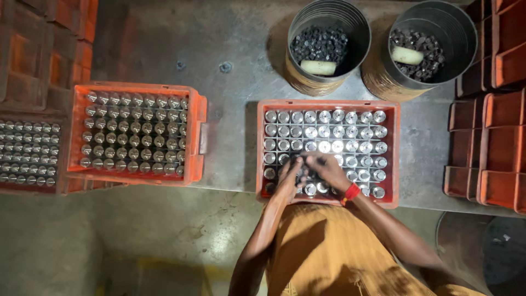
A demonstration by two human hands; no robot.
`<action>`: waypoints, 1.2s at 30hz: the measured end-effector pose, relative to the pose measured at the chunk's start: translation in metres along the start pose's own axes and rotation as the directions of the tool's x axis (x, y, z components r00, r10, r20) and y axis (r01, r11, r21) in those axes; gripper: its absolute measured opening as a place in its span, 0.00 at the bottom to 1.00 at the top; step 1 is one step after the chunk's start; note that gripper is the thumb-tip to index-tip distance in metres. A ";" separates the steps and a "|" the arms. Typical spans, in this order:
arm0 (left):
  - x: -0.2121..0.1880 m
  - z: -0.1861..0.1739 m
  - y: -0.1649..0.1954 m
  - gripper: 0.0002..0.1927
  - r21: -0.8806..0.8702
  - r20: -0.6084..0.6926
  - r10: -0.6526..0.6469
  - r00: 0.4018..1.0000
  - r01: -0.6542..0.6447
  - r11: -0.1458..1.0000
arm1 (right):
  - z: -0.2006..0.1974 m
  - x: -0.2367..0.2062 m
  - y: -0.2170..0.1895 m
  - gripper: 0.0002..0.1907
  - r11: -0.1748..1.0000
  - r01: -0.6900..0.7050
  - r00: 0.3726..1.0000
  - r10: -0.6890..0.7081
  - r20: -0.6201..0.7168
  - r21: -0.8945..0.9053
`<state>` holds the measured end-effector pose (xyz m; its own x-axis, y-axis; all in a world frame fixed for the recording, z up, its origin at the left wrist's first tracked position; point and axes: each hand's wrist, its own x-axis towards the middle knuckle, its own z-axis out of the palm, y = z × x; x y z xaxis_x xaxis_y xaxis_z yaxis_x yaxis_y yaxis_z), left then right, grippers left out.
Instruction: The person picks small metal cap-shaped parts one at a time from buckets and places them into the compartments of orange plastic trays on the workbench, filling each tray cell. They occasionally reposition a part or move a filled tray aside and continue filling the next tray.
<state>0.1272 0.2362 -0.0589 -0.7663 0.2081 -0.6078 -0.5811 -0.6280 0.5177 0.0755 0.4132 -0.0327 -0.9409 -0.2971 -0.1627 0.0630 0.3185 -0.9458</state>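
Both hands work inside the red crate (327,105) at table centre, over its lower-left rows of shiny metal cylinders (350,134). Left hand (289,180) and right hand (327,170) fingers curl together on dark small parts; exact grip unclear. Two metal buckets (329,22) sit at 12 o'clock, a second filled crate (137,87) at 9 o'clock.

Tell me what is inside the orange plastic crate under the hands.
The orange plastic crate holds rows of upright shiny metal cylinders. The left hand and right hand cover some near the front.
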 end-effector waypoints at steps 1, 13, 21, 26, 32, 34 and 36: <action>0.001 0.000 0.000 0.11 0.026 0.030 -0.034 0.999 0.034 0.999 | 0.003 -0.005 0.001 0.18 0.999 0.040 0.998 -0.041 0.049 0.023; 0.008 -0.013 0.006 0.14 -0.191 -0.103 -0.127 0.987 0.105 0.976 | -0.019 0.043 -0.020 0.10 0.898 0.169 0.903 -0.307 -0.301 -0.407; 0.001 -0.007 0.010 0.14 -0.156 -0.016 0.076 0.997 -0.078 0.985 | -0.027 0.085 -0.034 0.11 0.857 -0.015 0.982 -0.083 -0.167 -0.514; -0.002 0.018 0.028 0.16 0.096 -0.038 0.057 0.998 -0.053 0.994 | -0.018 0.054 -0.022 0.14 0.978 0.099 0.981 -0.127 -0.150 -0.181; 0.002 0.025 0.028 0.18 0.102 0.089 -0.037 0.995 0.027 0.994 | -0.008 0.022 -0.008 0.17 0.916 -0.143 0.956 0.030 0.291 0.376; 0.004 0.020 0.028 0.17 0.004 0.090 -0.033 0.995 0.032 0.999 | -0.010 0.029 -0.008 0.16 0.930 -0.180 0.979 0.137 0.154 0.320; 0.009 0.016 0.030 0.16 -0.068 0.085 -0.025 0.996 0.031 0.997 | -0.014 0.045 -0.011 0.16 0.946 -0.154 0.984 0.173 -0.041 0.284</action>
<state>0.0989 0.2310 -0.0390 -0.7723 0.2867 -0.5669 -0.5842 -0.6711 0.4564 0.0280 0.4092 -0.0251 -0.9288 -0.2003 -0.3118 0.2990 0.0920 -0.9498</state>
